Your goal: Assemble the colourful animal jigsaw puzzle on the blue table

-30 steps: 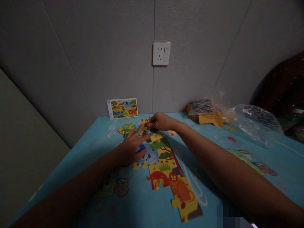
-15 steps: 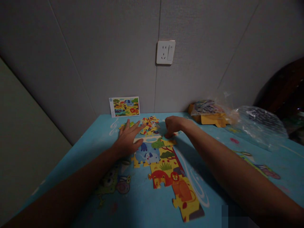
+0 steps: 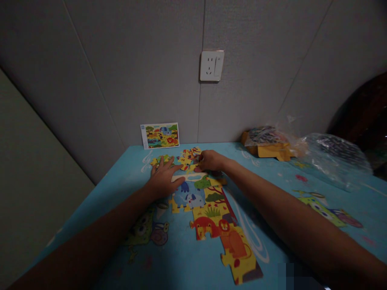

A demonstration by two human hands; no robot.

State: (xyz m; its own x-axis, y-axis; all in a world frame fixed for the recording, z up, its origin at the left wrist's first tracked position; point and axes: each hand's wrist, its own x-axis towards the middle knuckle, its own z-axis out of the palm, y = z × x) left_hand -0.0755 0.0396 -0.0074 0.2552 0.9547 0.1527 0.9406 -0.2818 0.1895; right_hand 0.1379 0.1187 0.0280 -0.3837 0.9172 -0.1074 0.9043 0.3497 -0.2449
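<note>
A partly joined jigsaw puzzle (image 3: 216, 197) with elephants, a tree and lions lies on the blue tablecloth, its edge stepped. My left hand (image 3: 165, 179) rests with fingers spread at its upper left, beside a few green and yellow pieces (image 3: 165, 160). Beyond the joined part is a cluster of loose puzzle pieces (image 3: 189, 156). At the right side of this cluster, my right hand (image 3: 211, 161) has its fingers pinched together on a puzzle piece, which is mostly hidden by them.
A picture card (image 3: 161, 136) of the animal scene leans on the wall at the back. To the right lie an orange packet (image 3: 272, 150) and a clear plastic bag (image 3: 335, 159). A wall socket (image 3: 211, 65) is above the table. The tablecloth (image 3: 169, 249) has printed cartoon figures.
My right hand has moved left, from beside the loose pieces onto the cluster's right side. My left hand has stayed nearly in place, fingers still spread.
</note>
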